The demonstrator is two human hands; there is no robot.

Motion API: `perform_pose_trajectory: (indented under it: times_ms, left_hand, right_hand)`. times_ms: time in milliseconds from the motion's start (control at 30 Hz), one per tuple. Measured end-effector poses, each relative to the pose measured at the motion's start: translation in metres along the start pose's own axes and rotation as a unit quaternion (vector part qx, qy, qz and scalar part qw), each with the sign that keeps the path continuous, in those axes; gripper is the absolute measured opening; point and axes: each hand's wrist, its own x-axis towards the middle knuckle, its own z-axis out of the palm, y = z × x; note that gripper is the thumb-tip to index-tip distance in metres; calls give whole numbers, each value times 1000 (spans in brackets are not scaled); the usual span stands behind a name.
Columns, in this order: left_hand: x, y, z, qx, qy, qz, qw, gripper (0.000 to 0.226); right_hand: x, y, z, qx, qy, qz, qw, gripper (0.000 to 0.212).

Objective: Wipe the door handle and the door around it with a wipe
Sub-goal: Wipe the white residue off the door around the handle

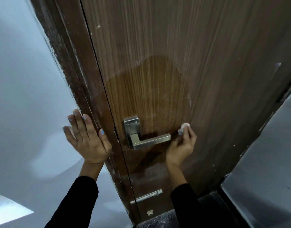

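A brown wood-grain door [199, 55] fills the middle of the view. Its square metal lever handle [149, 140] points right from a metal plate [132, 125]. A darker, damp-looking patch [149, 89] spreads above and around the handle. My right hand [181, 146] is just right of the lever's tip, shut on a small crumpled white wipe [184, 126] pressed against the door. My left hand [87, 139] lies flat with spread fingers on the wall and the door frame [79, 79], left of the handle.
A pale wall [26, 88] lies to the left. A metal latch bar [146, 196] sits low on the door. A grey wall [264, 162] stands to the right, with dark speckled floor [161, 219] below. White paint specks mark the frame and door.
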Motion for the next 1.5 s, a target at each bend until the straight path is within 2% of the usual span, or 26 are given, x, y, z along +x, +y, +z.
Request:
perform_pose_trajectory:
  times_ms: [67, 100, 167, 267, 400, 467, 567, 700, 833, 933, 967, 1067, 1133, 1267, 1400, 1500]
  left_hand:
    - [0, 0, -1, 2, -1, -3, 1000, 62]
    - [0, 0, -1, 2, -2, -3, 1000, 62]
    - [1, 0, -2, 2, -5, -5, 1000, 62]
    - [1, 1, -4, -1, -12, -7, 1000, 62]
    - [1, 1, -6, -2, -24, -11, 1000, 62]
    - [2, 4, -8, 0, -29, -20, 999, 61]
    - [2, 6, -11, -2, -36, -36, 999, 58]
    - [2, 9, -17, -8, -59, -52, 997, 58]
    - [1, 12, -27, -9, -94, -70, 993, 58]
    - [2, 14, -35, -5, -122, -77, 990, 57]
    - [3, 15, -37, -2, -131, -79, 988, 57]
    - [5, 20, -45, -2, -159, -93, 983, 57]
    - [7, 25, -50, -1, -182, -112, 977, 58]
    - [11, 29, -61, -8, -221, -130, 966, 61]
    - [15, 35, -68, -22, -246, -145, 958, 66]
    - [20, 41, -75, -29, -277, -166, 946, 71]
  right_hand:
    - [-4, -3, -4, -29, -58, -131, 989, 50]
    - [-7, 1, -7, -45, -90, -168, 981, 55]
    - [-10, 9, -13, -72, -133, -170, 974, 66]
    - [2, 4, -14, -92, -138, -177, 970, 74]
    - [44, -40, 4, -114, -106, -297, 942, 77]
    - [52, -50, 4, -133, -116, -332, 927, 77]
    - [45, -40, -12, -144, -146, -321, 925, 80]
    - [49, -45, -19, -138, -143, -300, 933, 85]
    - [55, -68, -9, -159, -195, -400, 881, 75]
    - [55, -54, -22, -181, -247, -442, 843, 72]
    - [55, -46, -29, -188, -250, -433, 845, 70]
    - [52, -37, -36, -197, -214, -364, 885, 65]
    - [48, -44, -30, -187, -215, -367, 885, 68]
    - [50, -67, -20, -181, -257, -457, 832, 74]
    - [46, -94, -18, -137, -284, -495, 810, 61]
    - [26, -112, -12, -139, -328, -510, 783, 61]
